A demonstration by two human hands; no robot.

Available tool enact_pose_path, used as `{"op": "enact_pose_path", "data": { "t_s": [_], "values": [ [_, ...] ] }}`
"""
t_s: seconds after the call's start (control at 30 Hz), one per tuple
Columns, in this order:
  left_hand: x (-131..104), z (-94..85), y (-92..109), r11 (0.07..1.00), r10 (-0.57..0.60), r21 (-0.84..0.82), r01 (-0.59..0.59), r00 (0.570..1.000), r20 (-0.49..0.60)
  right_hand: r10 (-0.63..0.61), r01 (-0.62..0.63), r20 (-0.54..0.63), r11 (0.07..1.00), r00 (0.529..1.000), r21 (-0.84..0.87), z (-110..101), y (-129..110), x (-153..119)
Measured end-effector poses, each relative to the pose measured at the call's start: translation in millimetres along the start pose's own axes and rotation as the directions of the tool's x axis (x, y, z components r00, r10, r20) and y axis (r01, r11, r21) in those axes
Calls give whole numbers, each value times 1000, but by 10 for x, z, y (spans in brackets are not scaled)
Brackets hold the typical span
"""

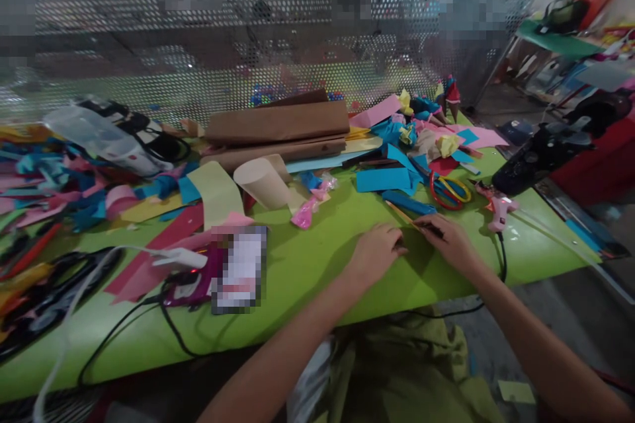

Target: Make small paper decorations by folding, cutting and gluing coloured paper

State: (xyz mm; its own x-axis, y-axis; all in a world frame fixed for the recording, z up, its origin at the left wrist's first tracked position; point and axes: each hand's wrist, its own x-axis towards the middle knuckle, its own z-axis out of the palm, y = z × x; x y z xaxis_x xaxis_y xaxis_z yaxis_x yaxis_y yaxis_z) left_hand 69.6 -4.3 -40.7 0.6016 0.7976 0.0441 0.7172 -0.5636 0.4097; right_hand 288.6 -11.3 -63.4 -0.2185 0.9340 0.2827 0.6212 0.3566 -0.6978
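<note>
My right hand (449, 241) is near the front right of the green table, its fingers closed at the near end of a thin yellowish stick (398, 212) that looks like a pencil. To its left, my left hand (374, 252) rests low over the tabletop with its fingers curled in; what they hold, if anything, is hidden. Just beyond the fingers lies a blue rolled piece (409, 203). Scissors with red and yellow handles (451, 190) lie past my right hand. A pink glue gun (501, 213) sits to the right, with a black cord.
Rolled brown paper (278, 122) lies along the back, before a perforated metal screen (297, 46). Coloured paper scraps (124, 201) crowd the left. A wrapped pink piece (312, 205) lies mid-table. A phone (241, 271), a purple device (191, 284) and cables occupy the front left.
</note>
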Motion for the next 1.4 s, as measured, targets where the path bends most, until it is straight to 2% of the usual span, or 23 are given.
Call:
{"op": "enact_pose_path", "data": {
  "t_s": [0.33, 0.5, 0.6, 0.83, 1.23, 1.4],
  "values": [
    [-16, 88, 96, 977, 53, 206, -51, 999, -5, 7, -7, 3, 1000, 1000, -3, -3, -26, 13],
    [-13, 58, 28, 994, 16, 105, -14, 1000, -13, 8, -8, -11, 1000, 1000, -1, 7, -13, 3],
    [-21, 8, -10, 997, 53, 55, -53, 999, 10, 10, -10, 3, 1000, 1000, -11, 5, -8, 3],
    [16, -47, 9, 967, 140, 202, -155, 986, 85, 23, -23, 4, 1000, 1000, 13, 6, -9, 7],
    [22, -111, 66, 945, 167, 255, -205, 972, 163, 32, -32, 15, 999, 999, 4, -5, -29, 29],
    [22, -40, 58, 951, 161, 249, -182, 982, 102, 11, -11, -3, 1000, 1000, -3, 3, -44, 24]
  ]
}}
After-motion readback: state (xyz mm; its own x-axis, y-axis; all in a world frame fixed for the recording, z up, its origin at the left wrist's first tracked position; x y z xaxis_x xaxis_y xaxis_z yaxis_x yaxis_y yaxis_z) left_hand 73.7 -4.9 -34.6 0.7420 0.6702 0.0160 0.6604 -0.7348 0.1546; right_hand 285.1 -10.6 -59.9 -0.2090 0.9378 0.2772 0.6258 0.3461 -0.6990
